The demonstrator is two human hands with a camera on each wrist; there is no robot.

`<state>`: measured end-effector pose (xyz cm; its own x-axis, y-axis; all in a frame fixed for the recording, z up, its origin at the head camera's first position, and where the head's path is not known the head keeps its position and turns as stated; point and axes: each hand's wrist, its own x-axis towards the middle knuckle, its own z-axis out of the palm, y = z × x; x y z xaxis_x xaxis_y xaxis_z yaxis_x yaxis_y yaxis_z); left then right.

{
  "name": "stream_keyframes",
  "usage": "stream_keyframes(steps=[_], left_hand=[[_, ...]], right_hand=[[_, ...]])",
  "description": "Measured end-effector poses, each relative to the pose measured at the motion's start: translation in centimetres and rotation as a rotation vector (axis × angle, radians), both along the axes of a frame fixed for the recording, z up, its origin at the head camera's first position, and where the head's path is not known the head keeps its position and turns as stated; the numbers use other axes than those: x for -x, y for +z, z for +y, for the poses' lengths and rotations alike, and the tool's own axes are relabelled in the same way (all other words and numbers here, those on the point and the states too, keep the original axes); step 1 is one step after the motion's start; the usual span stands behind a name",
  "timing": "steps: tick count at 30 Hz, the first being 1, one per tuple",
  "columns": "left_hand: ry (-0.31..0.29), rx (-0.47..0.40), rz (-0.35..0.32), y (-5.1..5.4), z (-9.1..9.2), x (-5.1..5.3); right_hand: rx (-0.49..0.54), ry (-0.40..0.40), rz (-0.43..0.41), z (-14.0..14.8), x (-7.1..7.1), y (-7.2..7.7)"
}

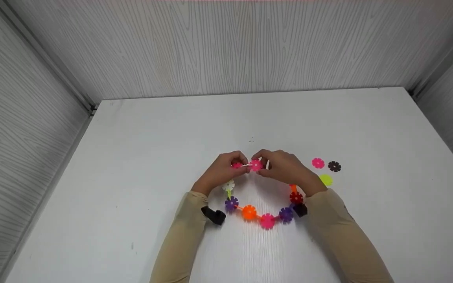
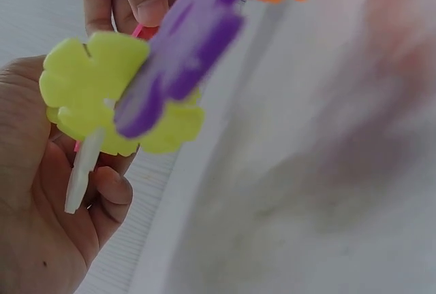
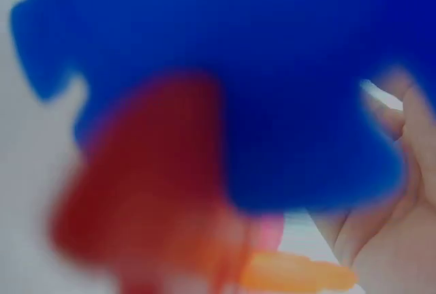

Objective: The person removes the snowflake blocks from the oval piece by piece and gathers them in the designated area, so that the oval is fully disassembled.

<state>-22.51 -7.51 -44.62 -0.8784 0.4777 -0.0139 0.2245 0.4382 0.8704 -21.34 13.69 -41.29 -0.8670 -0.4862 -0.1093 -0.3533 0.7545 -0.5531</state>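
Observation:
A chain of notched flower-shaped plastic discs loops between my hands and toward me, with an orange disc (image 1: 249,212) and a purple disc (image 1: 231,204) on its near side. My left hand (image 1: 222,169) pinches the chain's left end, where a pink-red disc (image 1: 236,166) shows among the fingers. Between thumb and fingers, my right hand (image 1: 279,167) grips a bright pink disc (image 1: 255,165). A thin pale piece lies between the two hands. Close to the left wrist hang a yellow disc (image 2: 85,93) and a purple one. A blue disc (image 3: 204,49) covers much of the right wrist view.
Right of my right hand, a loose pink disc (image 1: 318,163), a dark brown disc (image 1: 334,166) and a yellow disc (image 1: 326,180) lie on the white table (image 1: 151,129). Pale wood-grain panels (image 1: 226,47) enclose the table at the back and sides.

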Motion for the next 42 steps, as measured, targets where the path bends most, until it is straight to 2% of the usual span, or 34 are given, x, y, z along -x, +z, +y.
stream_keyframes(steps=[9,16,24,34,42], left_hand=[[-0.030,-0.015,0.042,1.2,0.5,-0.3],[-0.018,0.044,0.088,2.3,0.9,-0.9],[0.039,0.089,0.105,2.6,0.8,-1.3],[0.042,0.098,0.129,3.3,0.9,-1.2],[0.027,0.114,0.125,3.3,1.0,-0.9]], right_hand=[[0.025,-0.007,0.015,1.0,-0.3,0.9],[0.081,-0.011,0.056,1.8,-0.9,1.2],[0.101,0.017,0.122,1.7,-1.2,1.4],[0.094,0.023,0.179,2.0,-1.1,1.7],[0.087,0.035,0.190,2.3,-1.1,1.8]])
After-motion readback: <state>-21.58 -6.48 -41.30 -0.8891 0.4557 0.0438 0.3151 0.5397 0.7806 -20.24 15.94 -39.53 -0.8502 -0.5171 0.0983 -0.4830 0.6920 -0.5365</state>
